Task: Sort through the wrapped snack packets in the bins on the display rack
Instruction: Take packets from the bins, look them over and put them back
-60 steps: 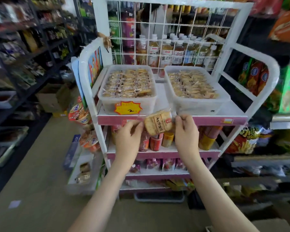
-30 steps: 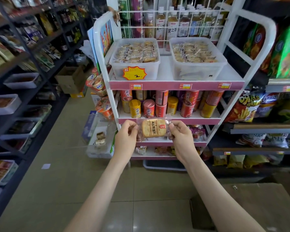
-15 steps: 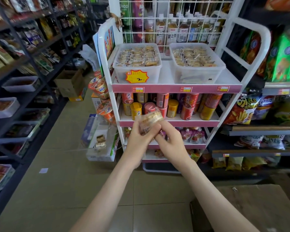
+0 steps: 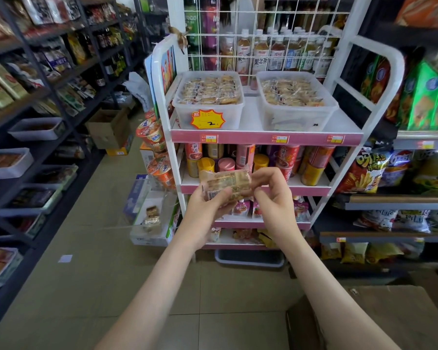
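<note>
Retail shop: price labels (image 4: 280, 139) on display rack (image 4: 159, 97) above the hands (image 4: 208, 210); stocked snack shelves (image 4: 36, 97) left and right; bottled drinks (image 4: 261, 55) beyond.

Top shelf of rack (image 4: 250, 137): left bin (image 4: 182, 120) beside right bin (image 4: 296, 118), wrapped packets (image 4: 210, 90) in both | behind: bottles (image 4: 261, 54) | shelf below: cans (image 4: 261, 162) | before rack: held packet (image 4: 225, 184) between left hand (image 4: 205, 210) and right hand (image 4: 273, 198)

Clear-wrapped snack packet (image 4: 225, 184) held tilted, apparently barcode up, below 2 full clear bins (image 4: 182, 117).
</note>
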